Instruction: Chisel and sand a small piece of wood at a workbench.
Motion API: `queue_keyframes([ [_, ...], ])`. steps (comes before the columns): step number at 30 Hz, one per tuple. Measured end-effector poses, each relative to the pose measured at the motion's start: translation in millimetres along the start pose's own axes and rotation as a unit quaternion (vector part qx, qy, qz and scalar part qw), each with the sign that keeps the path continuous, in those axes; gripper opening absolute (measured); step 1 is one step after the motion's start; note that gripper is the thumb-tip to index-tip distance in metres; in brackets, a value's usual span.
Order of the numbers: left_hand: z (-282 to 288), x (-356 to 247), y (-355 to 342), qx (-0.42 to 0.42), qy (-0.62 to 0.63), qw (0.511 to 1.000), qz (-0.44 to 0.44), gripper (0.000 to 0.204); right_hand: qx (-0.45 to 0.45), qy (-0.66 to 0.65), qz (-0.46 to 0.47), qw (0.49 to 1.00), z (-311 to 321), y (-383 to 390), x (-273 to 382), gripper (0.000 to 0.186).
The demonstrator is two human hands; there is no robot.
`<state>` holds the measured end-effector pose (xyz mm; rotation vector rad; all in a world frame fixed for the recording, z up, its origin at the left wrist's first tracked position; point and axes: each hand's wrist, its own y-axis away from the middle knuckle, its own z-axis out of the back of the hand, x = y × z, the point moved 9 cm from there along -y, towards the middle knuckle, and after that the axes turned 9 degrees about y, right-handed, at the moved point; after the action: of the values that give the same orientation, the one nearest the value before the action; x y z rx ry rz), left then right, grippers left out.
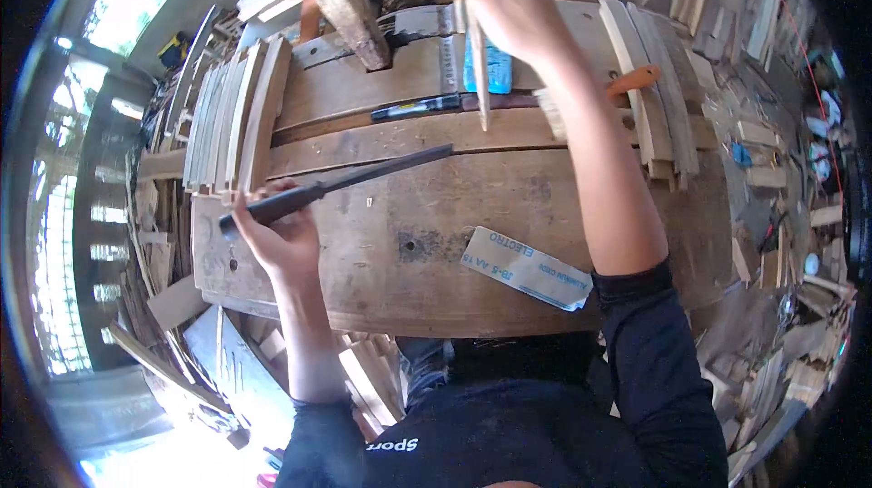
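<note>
Okay, left hand curls round a black-handled file, blade reaching right of it over the table. Right hand grips a pointed wooden stick, tip bodyward of that hand. Probably shaping: brace stick, file evenly along taper.

A wooden worktop, its surface marked by dark stains and small holes, bears a stack of wood strips at its left and more slats at its right. Between them lie a blue block and a dark marker; nearer the person rests a pale label (set askew, with blue print).
</note>
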<state>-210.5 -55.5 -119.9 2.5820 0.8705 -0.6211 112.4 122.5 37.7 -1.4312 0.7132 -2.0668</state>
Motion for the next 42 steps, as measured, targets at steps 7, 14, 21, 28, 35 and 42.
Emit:
queue_keyframes([
  [7,59,15,29,-0.029,-0.040,0.978,0.204,0.041,0.075,0.045,-0.133,0.987,8,1,0,0.027],
  [14,56,17,78,-0.021,-0.063,0.958,0.280,0.047,0.152,-0.131,-0.037,0.979,-31,5,-7,0.032],
  [21,-19,-3,90,0.230,-0.399,0.868,0.185,0.039,0.186,-0.150,-0.006,0.971,-76,24,13,0.025],
  [28,-142,49,25,0.408,-0.648,0.572,-0.294,0.043,0.178,-0.033,0.103,0.978,-117,52,50,0.019],
  [35,-152,77,2,0.468,-0.675,0.479,-0.309,0.024,0.220,0.002,0.082,0.972,-110,50,50,0.018],
  [42,-157,16,-150,0.294,-0.537,0.762,-0.210,0.020,0.154,0.058,0.145,0.976,-113,54,66,0.024],
])
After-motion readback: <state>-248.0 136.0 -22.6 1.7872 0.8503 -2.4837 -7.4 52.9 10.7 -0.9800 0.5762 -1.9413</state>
